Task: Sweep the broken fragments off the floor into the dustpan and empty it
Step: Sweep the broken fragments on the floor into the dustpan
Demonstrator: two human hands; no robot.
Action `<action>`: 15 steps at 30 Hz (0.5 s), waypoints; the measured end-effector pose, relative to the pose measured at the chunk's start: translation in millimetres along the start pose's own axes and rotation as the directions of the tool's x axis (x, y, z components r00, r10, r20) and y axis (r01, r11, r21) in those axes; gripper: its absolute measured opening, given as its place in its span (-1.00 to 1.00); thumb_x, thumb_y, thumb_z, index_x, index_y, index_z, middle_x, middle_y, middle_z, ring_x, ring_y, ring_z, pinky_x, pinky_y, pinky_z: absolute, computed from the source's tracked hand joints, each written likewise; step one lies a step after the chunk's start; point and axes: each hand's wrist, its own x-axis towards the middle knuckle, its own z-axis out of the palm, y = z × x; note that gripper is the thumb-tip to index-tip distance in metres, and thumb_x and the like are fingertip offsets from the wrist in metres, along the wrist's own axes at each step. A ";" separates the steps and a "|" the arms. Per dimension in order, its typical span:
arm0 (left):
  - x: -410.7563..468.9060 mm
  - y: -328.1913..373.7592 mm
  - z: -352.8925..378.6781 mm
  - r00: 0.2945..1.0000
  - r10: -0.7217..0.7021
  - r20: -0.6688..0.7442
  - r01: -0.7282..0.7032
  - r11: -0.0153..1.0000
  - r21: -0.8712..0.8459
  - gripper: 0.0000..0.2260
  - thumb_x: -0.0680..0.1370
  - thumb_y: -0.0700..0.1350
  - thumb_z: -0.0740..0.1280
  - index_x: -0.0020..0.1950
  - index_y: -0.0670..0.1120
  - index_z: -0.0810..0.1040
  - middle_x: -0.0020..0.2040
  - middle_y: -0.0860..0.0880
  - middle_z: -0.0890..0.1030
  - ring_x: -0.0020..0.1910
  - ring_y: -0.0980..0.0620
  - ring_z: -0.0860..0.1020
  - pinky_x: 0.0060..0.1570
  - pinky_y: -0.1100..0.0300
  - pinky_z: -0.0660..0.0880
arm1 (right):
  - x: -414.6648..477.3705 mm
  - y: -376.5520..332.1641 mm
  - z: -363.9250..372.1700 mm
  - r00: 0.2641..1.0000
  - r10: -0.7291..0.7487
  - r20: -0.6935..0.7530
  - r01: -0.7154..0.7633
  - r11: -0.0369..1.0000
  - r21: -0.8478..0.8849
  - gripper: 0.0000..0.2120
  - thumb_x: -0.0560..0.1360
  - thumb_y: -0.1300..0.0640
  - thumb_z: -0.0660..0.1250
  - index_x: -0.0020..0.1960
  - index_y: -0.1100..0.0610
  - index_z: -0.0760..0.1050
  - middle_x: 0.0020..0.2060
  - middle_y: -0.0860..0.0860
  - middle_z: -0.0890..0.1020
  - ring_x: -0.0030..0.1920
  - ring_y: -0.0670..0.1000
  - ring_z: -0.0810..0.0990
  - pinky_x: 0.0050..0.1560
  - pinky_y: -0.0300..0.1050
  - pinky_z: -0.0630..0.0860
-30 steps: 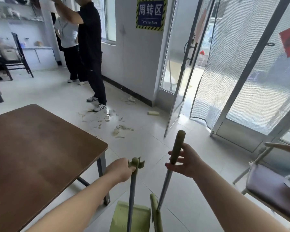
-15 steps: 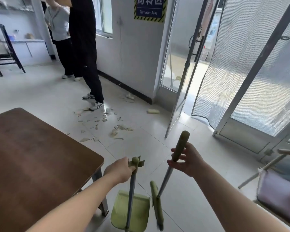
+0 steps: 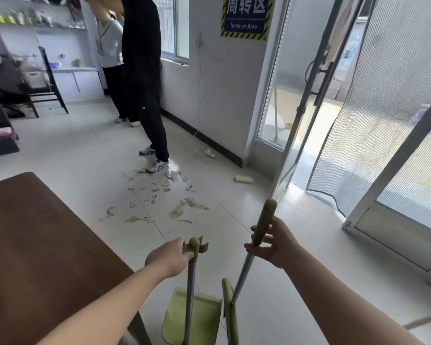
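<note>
Pale broken fragments (image 3: 159,197) lie scattered on the white tiled floor ahead of me, past the table corner. My left hand (image 3: 169,257) grips the top of the long handle of a green dustpan (image 3: 192,317), whose pan hangs low near my feet. My right hand (image 3: 274,242) is closed around the green grip of a broom (image 3: 264,220); its metal shaft slants down to the green head beside the dustpan. Both tools are well short of the fragments.
A brown table (image 3: 35,245) fills the left foreground. Two people stand by the fragments, one with a white shoe (image 3: 157,166) touching them. A yellow sponge (image 3: 244,179) lies near the open glass door (image 3: 296,120). A dark chair (image 3: 50,83) stands far left.
I have moved forward; the table has slid back on my left and the fragments are nearer. Both hands keep their hold on the dustpan and broom.
</note>
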 end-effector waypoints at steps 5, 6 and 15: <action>33.5 8.9 -3.4 0.998 -0.070 -0.009 0.069 0.995 -0.069 -0.74 0.57 0.14 0.20 0.14 0.02 0.41 0.08 0.05 0.53 0.06 -0.02 0.51 0.02 0.09 0.43 | 43.9 -25.8 0.6 0.999 0.015 0.048 -0.014 0.999 -0.030 -0.83 0.51 0.24 0.30 0.08 0.25 0.47 -0.03 0.14 0.49 -0.02 0.23 0.57 -0.19 0.08 0.66; 38.9 9.0 -4.0 0.996 -0.086 -0.011 0.085 0.993 -0.080 -0.75 0.56 0.15 0.21 0.13 0.03 0.41 0.06 0.06 0.52 0.04 -0.02 0.50 0.00 0.09 0.42 | 52.3 -28.6 0.9 0.998 0.023 0.053 -0.022 0.999 -0.026 -0.73 0.46 0.22 0.33 0.14 0.26 0.47 -0.02 0.15 0.49 0.07 0.26 0.56 -0.10 0.12 0.65; 92.6 8.3 -16.1 0.977 -0.205 -0.056 0.194 0.969 -0.155 -0.66 0.48 0.31 0.23 -0.06 0.05 0.42 -0.13 0.11 0.55 -0.14 0.05 0.52 -0.25 0.15 0.35 | 122.0 -58.9 15.8 0.989 0.114 0.096 -0.116 0.993 0.011 -0.58 0.42 0.08 0.41 0.19 0.28 0.49 -0.01 0.15 0.52 0.24 0.30 0.52 -0.11 0.09 0.66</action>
